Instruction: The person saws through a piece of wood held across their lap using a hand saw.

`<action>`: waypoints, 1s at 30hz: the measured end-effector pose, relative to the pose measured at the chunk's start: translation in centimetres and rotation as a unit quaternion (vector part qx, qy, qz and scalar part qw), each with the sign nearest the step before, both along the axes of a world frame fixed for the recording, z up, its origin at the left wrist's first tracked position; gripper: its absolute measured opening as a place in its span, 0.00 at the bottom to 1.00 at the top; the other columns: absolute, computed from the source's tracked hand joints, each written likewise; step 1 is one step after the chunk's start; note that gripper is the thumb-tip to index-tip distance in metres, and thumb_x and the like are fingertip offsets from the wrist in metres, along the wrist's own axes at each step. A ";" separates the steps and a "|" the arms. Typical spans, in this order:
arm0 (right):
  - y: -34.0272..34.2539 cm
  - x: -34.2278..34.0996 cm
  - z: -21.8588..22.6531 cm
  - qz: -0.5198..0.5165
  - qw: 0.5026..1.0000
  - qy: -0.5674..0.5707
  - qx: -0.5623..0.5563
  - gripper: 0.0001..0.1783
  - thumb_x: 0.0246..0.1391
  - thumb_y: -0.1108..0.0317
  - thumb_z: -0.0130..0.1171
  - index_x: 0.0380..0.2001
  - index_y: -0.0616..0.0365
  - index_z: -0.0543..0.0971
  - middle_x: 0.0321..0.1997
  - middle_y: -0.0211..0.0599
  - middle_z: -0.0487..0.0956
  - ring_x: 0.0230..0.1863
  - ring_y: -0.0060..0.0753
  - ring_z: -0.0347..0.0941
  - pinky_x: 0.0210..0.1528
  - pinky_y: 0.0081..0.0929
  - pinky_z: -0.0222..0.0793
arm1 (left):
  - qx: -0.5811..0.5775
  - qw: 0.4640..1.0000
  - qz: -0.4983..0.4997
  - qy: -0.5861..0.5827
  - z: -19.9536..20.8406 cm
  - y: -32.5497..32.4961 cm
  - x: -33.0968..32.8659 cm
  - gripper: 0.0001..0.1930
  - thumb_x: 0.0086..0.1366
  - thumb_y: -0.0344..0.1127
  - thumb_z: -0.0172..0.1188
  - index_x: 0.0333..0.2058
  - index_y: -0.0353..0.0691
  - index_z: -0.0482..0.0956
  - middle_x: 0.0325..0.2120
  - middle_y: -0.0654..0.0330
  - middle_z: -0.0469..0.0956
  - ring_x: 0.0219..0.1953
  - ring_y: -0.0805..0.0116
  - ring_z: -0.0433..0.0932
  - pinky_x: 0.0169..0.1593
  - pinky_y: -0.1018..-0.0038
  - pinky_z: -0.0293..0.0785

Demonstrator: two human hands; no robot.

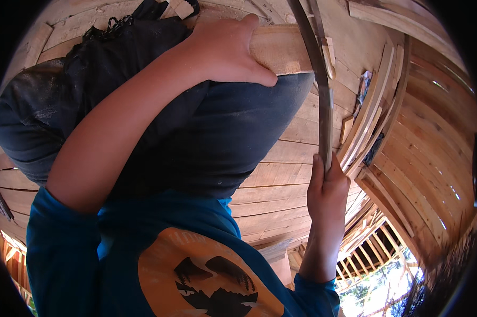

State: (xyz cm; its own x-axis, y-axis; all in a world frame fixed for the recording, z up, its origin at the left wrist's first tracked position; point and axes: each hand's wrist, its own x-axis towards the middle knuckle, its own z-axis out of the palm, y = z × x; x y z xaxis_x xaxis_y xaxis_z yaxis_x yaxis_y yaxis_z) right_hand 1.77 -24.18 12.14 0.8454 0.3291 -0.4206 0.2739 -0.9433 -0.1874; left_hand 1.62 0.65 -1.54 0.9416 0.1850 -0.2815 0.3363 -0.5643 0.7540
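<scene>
My left hand (228,50) is pressed over a pale wooden board (281,50), its thumb along the near edge and its other fingers partly hidden. The board lies across my dark-trousered leg (249,116). In my right hand (328,193) is the near end of a handsaw (320,79), thumb pointing up along it. Its long dark blade appears nearly edge-on and runs away from me across the board's right end. Teeth cannot be made out, nor how deep the blade sits in the wood. A small piece of light wood (329,53) shows just right of the blade.
Under me is a plank floor (281,174). Long wooden strips (373,111) lie to the right, beside a plank wall (429,137). A wood offcut (180,8) is at the far edge. Slatted framing (373,248) stands at the lower right, with bright daylight beyond.
</scene>
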 end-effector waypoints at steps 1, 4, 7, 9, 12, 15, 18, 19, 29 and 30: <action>-0.7 -0.9 0.9 0.000 1.000 0.001 -0.005 0.11 0.66 0.70 0.51 0.29 0.63 0.71 0.11 0.47 0.67 0.12 0.49 0.70 0.15 0.38 0.57 | 0.006 1.000 0.004 0.011 0.1 0.1 0.0 0.43 0.41 0.49 0.73 0.53 0.28 0.69 0.39 0.37 0.79 0.45 0.42 0.80 0.51 0.59 0.76; -4.4 -4.2 3.8 -0.041 0.999 0.024 -0.022 0.11 0.66 0.71 0.51 0.28 0.63 0.70 0.10 0.46 0.66 0.10 0.46 0.68 0.14 0.37 0.56 | 0.010 0.999 -0.030 0.004 0.5 -0.3 0.6 0.44 0.41 0.49 0.73 0.54 0.28 0.68 0.40 0.36 0.79 0.46 0.43 0.80 0.51 0.60 0.76; -3.7 -3.1 2.2 -0.030 0.999 0.027 0.004 0.10 0.66 0.71 0.51 0.29 0.63 0.70 0.10 0.45 0.65 0.09 0.44 0.66 0.14 0.36 0.55 | 0.039 0.998 -0.012 -0.048 -0.4 -1.1 -0.2 0.44 0.40 0.54 0.71 0.51 0.27 0.71 0.36 0.41 0.81 0.41 0.46 0.82 0.48 0.59 0.76; -1.7 -1.2 -0.1 -0.026 0.999 0.010 0.028 0.11 0.67 0.69 0.52 0.30 0.64 0.71 0.10 0.47 0.66 0.10 0.47 0.67 0.14 0.37 0.56 | 0.036 0.997 0.004 -0.072 -0.8 -1.2 -0.3 0.43 0.40 0.57 0.70 0.49 0.27 0.72 0.34 0.44 0.82 0.39 0.48 0.83 0.46 0.60 0.77; 0.4 1.2 -1.5 0.035 0.998 -0.031 0.034 0.12 0.66 0.68 0.53 0.29 0.64 0.72 0.12 0.52 0.69 0.14 0.54 0.72 0.15 0.39 0.58 | 0.005 0.999 0.009 -0.046 -0.7 -0.2 0.0 0.43 0.40 0.57 0.70 0.49 0.28 0.72 0.35 0.43 0.82 0.39 0.48 0.83 0.45 0.62 0.77; -0.8 -0.2 0.7 0.008 1.000 0.005 -0.002 0.12 0.66 0.69 0.53 0.29 0.64 0.72 0.11 0.50 0.68 0.12 0.52 0.70 0.14 0.39 0.58 | -0.016 0.999 0.001 -0.033 -0.4 0.6 0.0 0.43 0.40 0.57 0.70 0.49 0.28 0.72 0.35 0.43 0.82 0.39 0.49 0.83 0.46 0.62 0.78; -4.4 -3.8 3.5 -0.028 1.000 0.010 -0.008 0.09 0.65 0.71 0.53 0.30 0.64 0.72 0.11 0.46 0.67 0.10 0.49 0.68 0.14 0.37 0.57 | 0.019 0.999 -0.007 -0.047 -0.7 0.1 0.3 0.43 0.40 0.57 0.70 0.49 0.28 0.73 0.35 0.43 0.82 0.40 0.49 0.83 0.46 0.62 0.77; -4.7 -4.4 3.9 -0.035 0.999 0.020 -0.017 0.09 0.65 0.71 0.54 0.30 0.64 0.72 0.11 0.46 0.67 0.10 0.48 0.68 0.14 0.37 0.57 | 0.034 0.998 -0.010 -0.052 -0.7 -0.2 0.2 0.43 0.40 0.57 0.70 0.48 0.28 0.73 0.35 0.43 0.82 0.39 0.49 0.83 0.46 0.61 0.77; 0.4 1.5 -0.6 0.034 0.999 -0.017 0.016 0.11 0.65 0.70 0.53 0.29 0.65 0.72 0.11 0.47 0.68 0.11 0.48 0.68 0.15 0.37 0.57 | -0.024 0.999 -0.001 -0.037 0.1 0.3 0.0 0.43 0.39 0.57 0.71 0.48 0.27 0.73 0.34 0.43 0.82 0.38 0.50 0.83 0.43 0.63 0.79; -0.1 0.8 0.1 0.023 1.000 -0.006 0.006 0.11 0.66 0.70 0.53 0.29 0.64 0.72 0.11 0.47 0.68 0.11 0.48 0.69 0.15 0.37 0.58 | 0.002 1.000 0.005 -0.017 -0.1 0.3 0.0 0.43 0.39 0.57 0.71 0.48 0.27 0.73 0.34 0.44 0.82 0.38 0.49 0.83 0.44 0.63 0.79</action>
